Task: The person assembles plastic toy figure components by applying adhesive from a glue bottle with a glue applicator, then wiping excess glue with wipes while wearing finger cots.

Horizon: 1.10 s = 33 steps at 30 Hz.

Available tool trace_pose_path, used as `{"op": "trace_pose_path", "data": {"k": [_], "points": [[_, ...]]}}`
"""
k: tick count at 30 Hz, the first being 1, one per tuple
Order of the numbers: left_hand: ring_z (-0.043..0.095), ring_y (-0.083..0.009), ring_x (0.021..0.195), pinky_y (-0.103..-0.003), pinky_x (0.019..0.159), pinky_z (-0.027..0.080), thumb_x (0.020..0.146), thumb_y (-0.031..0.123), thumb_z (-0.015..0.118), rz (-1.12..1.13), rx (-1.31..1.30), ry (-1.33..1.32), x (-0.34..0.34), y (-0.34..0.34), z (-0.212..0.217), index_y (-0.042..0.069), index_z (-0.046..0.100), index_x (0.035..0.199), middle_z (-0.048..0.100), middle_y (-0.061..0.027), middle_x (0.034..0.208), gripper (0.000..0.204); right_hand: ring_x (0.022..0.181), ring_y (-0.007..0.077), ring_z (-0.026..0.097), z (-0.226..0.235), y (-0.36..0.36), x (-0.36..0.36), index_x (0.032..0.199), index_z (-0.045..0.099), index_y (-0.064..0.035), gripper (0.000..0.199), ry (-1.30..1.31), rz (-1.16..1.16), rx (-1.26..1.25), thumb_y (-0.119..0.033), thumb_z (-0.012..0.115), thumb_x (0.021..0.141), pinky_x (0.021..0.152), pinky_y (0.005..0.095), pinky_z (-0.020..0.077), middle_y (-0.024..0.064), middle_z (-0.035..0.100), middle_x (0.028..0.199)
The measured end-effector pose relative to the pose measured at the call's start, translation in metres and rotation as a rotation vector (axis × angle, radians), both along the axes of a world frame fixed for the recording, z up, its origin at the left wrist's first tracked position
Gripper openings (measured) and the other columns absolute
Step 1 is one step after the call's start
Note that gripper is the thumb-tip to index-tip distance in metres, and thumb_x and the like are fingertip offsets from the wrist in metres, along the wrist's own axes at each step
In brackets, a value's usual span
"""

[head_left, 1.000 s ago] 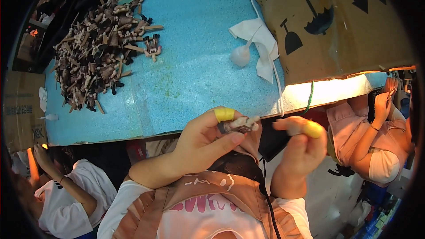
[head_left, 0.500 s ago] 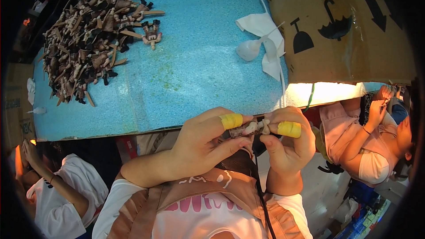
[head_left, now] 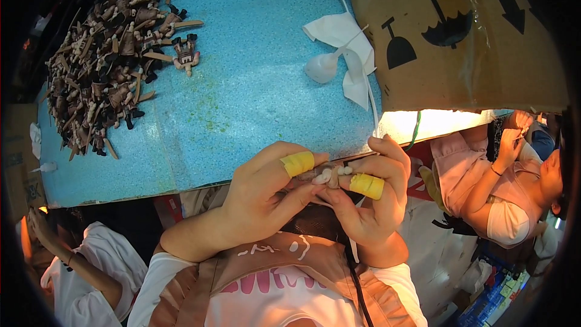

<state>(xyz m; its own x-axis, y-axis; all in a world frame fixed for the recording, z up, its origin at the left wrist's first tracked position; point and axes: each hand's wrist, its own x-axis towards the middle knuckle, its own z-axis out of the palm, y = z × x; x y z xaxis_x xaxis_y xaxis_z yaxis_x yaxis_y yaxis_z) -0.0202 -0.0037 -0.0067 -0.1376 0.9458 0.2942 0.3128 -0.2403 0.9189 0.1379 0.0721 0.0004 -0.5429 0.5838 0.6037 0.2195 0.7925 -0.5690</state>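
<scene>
Close to my chest, just off the table's near edge, both hands meet around a small toy figure [head_left: 327,175] with pale and brownish parts. My left hand [head_left: 264,186] pinches its brown end between thumb and index finger. From the other side my right hand [head_left: 378,197] closes thumb and fingers on its pale part. Yellow tape wraps an index finger on the left and a finger on the right. Much of the figure is covered by my fingertips. A big heap of similar figures [head_left: 100,63] lies far left, with one figure [head_left: 186,54] at its right side.
The blue table [head_left: 254,97] stretches ahead. On it lie a translucent dropper bottle [head_left: 321,68], a white tissue [head_left: 339,29] and a white cord. A cardboard box [head_left: 448,72] stands at the right. Co-workers sit left [head_left: 97,272] and right [head_left: 478,188].
My right hand has moved left, closer to my left hand, and its fingers are now nearer the figure's middle. The whole view has shifted slightly.
</scene>
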Motion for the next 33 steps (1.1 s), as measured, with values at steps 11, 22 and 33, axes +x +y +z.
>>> {"op": "trace_pose_path", "data": {"k": [11, 22, 33], "points": [[0.055, -0.0261, 0.096, -0.032, 0.082, 0.044, 0.077, 0.008, 0.057, -0.193, -0.037, -0.315, -0.005, -0.001, -0.001, -0.001, 0.052, 0.112, 0.052, -0.0185, 0.111, 0.037, 0.096, 0.0260, 0.051, -0.003, -0.007, -0.004, 0.081, 0.062, -0.0172, 0.026, -0.034, -0.074, 0.254, -0.013, 0.075, 0.059, 0.084, 0.0406, 0.0377, 0.0009, 0.055, 0.090], [0.059, -0.0282, 0.086, -0.033, 0.073, 0.048, 0.068, 0.007, 0.061, -0.121, 0.094, 0.027, -0.009, 0.001, 0.000, -0.002, 0.054, 0.099, 0.054, -0.0191, 0.105, 0.033, 0.097, 0.0347, 0.054, -0.004, -0.001, 0.001, 0.085, 0.061, -0.0031, 0.025, 0.032, 0.169, -0.255, -0.002, 0.070, 0.061, 0.080, 0.0403, 0.0453, 0.0123, 0.059, 0.097], [0.059, -0.0277, 0.084, -0.032, 0.072, 0.048, 0.067, 0.008, 0.059, -0.074, 0.182, 0.225, -0.002, 0.006, -0.008, -0.003, 0.056, 0.095, 0.057, -0.0190, 0.101, 0.030, 0.088, 0.0292, 0.059, -0.002, 0.000, 0.003, 0.080, 0.059, -0.0013, 0.021, -0.014, 0.148, -0.442, 0.003, 0.068, 0.062, 0.074, 0.0365, 0.0491, 0.0122, 0.058, 0.093]]}}
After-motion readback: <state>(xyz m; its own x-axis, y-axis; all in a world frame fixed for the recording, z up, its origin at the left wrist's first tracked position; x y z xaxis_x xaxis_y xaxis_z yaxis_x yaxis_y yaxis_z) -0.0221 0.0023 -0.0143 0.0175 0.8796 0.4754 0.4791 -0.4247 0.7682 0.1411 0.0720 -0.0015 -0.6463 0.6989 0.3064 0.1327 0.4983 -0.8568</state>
